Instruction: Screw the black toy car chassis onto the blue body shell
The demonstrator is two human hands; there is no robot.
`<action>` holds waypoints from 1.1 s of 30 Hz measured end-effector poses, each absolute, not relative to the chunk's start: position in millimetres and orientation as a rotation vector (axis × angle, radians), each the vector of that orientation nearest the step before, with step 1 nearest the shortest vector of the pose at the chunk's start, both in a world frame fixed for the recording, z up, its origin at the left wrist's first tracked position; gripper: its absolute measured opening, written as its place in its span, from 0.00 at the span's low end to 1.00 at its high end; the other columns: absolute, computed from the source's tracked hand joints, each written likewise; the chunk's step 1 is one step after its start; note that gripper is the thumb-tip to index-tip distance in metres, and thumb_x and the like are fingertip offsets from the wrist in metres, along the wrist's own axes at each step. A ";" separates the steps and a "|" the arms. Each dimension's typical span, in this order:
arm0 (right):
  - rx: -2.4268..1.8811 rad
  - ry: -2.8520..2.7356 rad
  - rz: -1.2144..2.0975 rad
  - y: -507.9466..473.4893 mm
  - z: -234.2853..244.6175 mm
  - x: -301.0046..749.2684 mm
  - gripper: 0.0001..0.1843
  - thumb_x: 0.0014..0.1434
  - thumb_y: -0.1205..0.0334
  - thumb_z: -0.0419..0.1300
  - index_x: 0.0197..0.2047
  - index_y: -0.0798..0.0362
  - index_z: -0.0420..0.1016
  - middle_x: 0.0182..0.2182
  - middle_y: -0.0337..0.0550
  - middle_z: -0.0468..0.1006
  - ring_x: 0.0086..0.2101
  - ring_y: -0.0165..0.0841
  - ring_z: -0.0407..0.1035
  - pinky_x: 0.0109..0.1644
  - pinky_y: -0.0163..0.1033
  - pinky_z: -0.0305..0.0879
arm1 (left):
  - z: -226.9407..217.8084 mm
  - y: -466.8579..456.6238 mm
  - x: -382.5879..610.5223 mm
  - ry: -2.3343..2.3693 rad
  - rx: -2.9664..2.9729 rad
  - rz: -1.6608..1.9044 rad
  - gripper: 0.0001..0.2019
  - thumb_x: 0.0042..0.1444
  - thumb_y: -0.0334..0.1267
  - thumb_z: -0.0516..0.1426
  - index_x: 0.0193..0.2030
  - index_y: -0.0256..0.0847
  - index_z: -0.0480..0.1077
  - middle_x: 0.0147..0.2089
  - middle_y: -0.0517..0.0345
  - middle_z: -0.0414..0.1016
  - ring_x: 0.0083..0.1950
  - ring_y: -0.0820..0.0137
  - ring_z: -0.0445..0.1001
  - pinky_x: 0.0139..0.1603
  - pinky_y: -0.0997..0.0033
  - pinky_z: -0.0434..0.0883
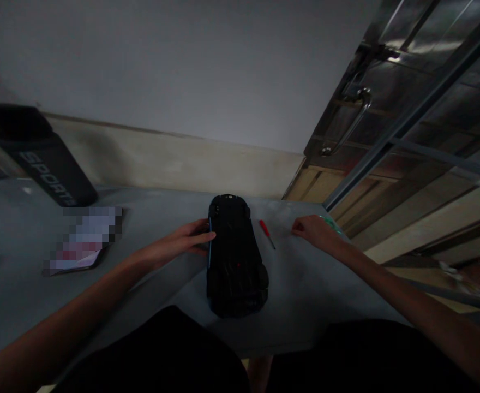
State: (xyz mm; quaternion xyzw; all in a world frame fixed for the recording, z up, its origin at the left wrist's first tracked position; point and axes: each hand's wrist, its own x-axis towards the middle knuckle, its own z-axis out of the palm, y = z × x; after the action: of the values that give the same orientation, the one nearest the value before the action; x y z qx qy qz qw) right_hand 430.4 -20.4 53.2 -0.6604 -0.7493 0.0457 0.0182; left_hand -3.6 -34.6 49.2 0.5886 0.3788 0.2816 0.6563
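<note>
A toy car (235,256) lies upside down on the grey table, its black underside and wheels facing up and a blue strip of body along its left edge. My left hand (193,237) grips the car's left side, thumb on the edge and fingers against the flank. To the car's right is a small screwdriver (265,229) with a red handle, its metal tip pointing toward me. Further right, my right hand (311,229) rests low over the table with fingers curled together; whatever they pinch, if anything, is too small to see. Beside that hand lies something green (330,224), partly covered.
A black bottle lettered SPORT (52,169) stands at the left rear. In front of it lies a flat, blurred-out item (87,243). The wall (174,158) closes off the table's back, and a metal frame (363,172) and door handle (352,123) are at the right.
</note>
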 end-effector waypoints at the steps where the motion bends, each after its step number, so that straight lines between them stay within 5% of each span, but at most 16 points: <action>1: -2.058 -2.327 0.131 -20.9 53.0 429.7 0.07 0.68 0.67 0.69 0.39 0.51 0.91 0.38 0.53 0.92 0.40 0.46 0.87 0.47 0.45 0.75 | 49.9 -34.7 -3.5 0.859 1.339 0.637 0.29 0.63 0.54 0.71 0.70 0.52 0.81 0.77 0.46 0.78 0.79 0.38 0.72 0.64 0.45 0.81; 8: -2.120 -2.285 0.058 -25.5 53.6 430.6 0.09 0.69 0.61 0.70 0.35 0.49 0.89 0.36 0.52 0.91 0.39 0.47 0.85 0.44 0.45 0.73 | 44.7 -32.1 -5.5 0.840 1.334 0.637 0.29 0.63 0.53 0.71 0.70 0.53 0.81 0.77 0.45 0.79 0.79 0.38 0.72 0.65 0.42 0.82; 21: -2.096 -2.254 0.233 -28.0 58.0 420.9 0.12 0.65 0.66 0.67 0.29 0.49 0.86 0.33 0.51 0.89 0.39 0.48 0.86 0.48 0.46 0.74 | 35.9 -27.2 -7.2 0.870 1.227 0.674 0.27 0.64 0.56 0.72 0.66 0.50 0.83 0.82 0.45 0.74 0.83 0.39 0.69 0.67 0.42 0.84; 33: -1.374 -2.216 0.850 -30.8 108.0 300.8 0.13 0.73 0.50 0.64 0.46 0.49 0.86 0.41 0.47 0.89 0.41 0.40 0.81 0.51 0.47 0.77 | 33.2 -26.0 -7.1 0.785 1.222 0.685 0.21 0.69 0.53 0.68 0.64 0.50 0.84 0.81 0.47 0.75 0.84 0.41 0.67 0.66 0.43 0.84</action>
State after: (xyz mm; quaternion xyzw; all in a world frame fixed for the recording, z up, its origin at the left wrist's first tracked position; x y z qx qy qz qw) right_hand 300.8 -30.8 108.0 -0.4912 -0.7920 0.3038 0.1982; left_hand -7.1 -26.0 33.2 0.5474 0.3518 0.3067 0.6946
